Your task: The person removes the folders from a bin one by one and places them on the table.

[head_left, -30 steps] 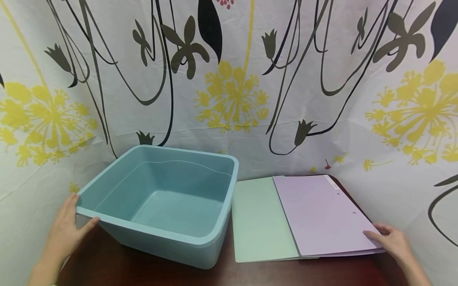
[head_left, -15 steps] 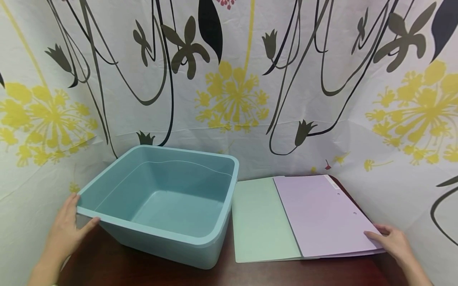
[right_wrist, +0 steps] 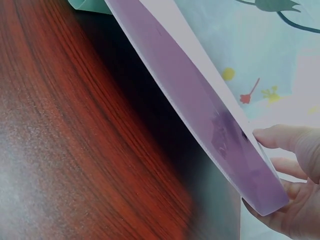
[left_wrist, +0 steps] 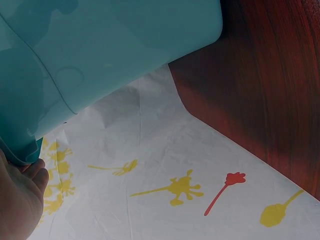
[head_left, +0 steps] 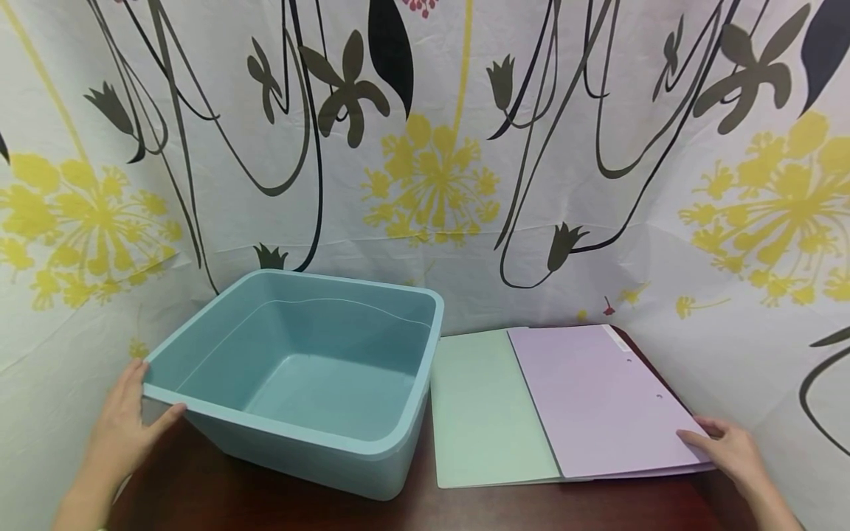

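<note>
A light blue plastic basin (head_left: 299, 453) stands on the left with nothing inside it. My left hand (head_left: 126, 428) holds its near left corner, thumb on the front rim and fingers along the side. The left wrist view shows those fingers (left_wrist: 37, 175) bent up against the basin's corner. To the right lies a purple folder (head_left: 598, 398), overlapping a pale green folder (head_left: 488, 413). My right hand (head_left: 727, 446) pinches the purple folder's near right corner, thumb on top and fingers below. In the right wrist view the purple folder (right_wrist: 195, 115) gapes slightly along its edge.
Everything rests on a dark reddish-brown wooden table (head_left: 505, 509). White cloth (head_left: 617, 206) printed with flowers rises behind and at both sides, close to the table's edges. The basin's right wall comes right up to the green folder's left edge.
</note>
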Tool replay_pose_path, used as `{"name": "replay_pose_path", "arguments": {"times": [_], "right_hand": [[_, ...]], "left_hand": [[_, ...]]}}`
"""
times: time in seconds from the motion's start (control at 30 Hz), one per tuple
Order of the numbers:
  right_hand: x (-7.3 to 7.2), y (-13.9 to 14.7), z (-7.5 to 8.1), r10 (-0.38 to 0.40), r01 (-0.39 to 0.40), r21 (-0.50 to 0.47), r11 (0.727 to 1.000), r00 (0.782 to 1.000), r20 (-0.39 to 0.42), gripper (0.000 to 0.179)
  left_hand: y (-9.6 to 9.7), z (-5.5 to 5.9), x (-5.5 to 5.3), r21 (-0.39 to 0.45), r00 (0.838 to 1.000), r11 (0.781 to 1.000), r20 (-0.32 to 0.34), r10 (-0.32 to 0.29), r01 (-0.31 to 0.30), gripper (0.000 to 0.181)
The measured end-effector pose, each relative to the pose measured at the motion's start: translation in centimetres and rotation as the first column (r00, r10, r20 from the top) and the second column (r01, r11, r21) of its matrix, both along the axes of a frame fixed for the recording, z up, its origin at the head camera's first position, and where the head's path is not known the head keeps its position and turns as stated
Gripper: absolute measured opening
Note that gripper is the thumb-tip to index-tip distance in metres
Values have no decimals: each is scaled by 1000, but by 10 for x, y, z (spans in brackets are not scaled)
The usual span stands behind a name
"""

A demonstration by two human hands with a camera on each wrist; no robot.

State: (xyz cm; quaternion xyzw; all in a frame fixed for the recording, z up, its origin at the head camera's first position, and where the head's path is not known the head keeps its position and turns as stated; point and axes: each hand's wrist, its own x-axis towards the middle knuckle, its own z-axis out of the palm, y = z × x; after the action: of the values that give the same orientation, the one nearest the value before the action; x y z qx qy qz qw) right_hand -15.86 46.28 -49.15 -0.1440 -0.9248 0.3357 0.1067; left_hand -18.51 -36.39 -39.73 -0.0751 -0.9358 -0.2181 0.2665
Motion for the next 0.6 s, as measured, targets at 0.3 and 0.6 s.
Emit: {"name": "replay_pose_path", "arguments": {"times": [0.3, 0.6], "right_hand": [[-1, 6, -4, 13, -13, -18, 1000, 1000, -7, 63], [-7, 18, -14, -36, 33, -82, 996, 999, -36, 61]], "left_hand": [[1, 1, 0, -3, 1000, 1000, -7, -3, 3, 84], [1, 0, 0, -2, 1000, 1000, 11, 4, -4, 84]]}}
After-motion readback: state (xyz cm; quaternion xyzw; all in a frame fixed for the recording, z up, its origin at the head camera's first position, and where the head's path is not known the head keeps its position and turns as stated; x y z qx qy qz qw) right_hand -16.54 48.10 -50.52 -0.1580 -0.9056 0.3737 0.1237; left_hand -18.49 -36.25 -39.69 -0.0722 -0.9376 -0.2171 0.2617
